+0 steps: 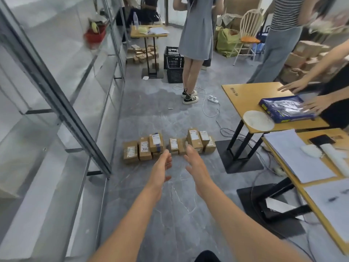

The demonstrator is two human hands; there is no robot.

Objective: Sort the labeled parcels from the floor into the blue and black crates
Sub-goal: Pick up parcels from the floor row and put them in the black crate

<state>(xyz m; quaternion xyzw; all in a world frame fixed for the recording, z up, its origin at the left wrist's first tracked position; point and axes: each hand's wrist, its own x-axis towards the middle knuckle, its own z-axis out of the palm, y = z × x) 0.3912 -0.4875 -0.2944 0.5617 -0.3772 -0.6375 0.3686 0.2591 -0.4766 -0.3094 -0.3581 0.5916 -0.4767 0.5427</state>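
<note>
Several brown cardboard parcels [145, 149] with white labels lie in a row on the grey floor, some stacked two high near the right end [194, 138]. My left hand [160, 167] and my right hand [196, 165] reach forward side by side just short of the row, palms facing each other, fingers spread, holding nothing. My right fingertips overlap the middle parcels in the view. Two black crates [174, 63] stand farther back on the floor beside a standing person. No blue crate shows.
A glass partition with metal frames [62, 103] runs along the left. Wooden tables [245, 99] on black bases stand at right, another person's hands on a blue package [285, 110]. Cables and a power strip [213, 100] lie on the floor. More parcels [142, 54] sit under a far table.
</note>
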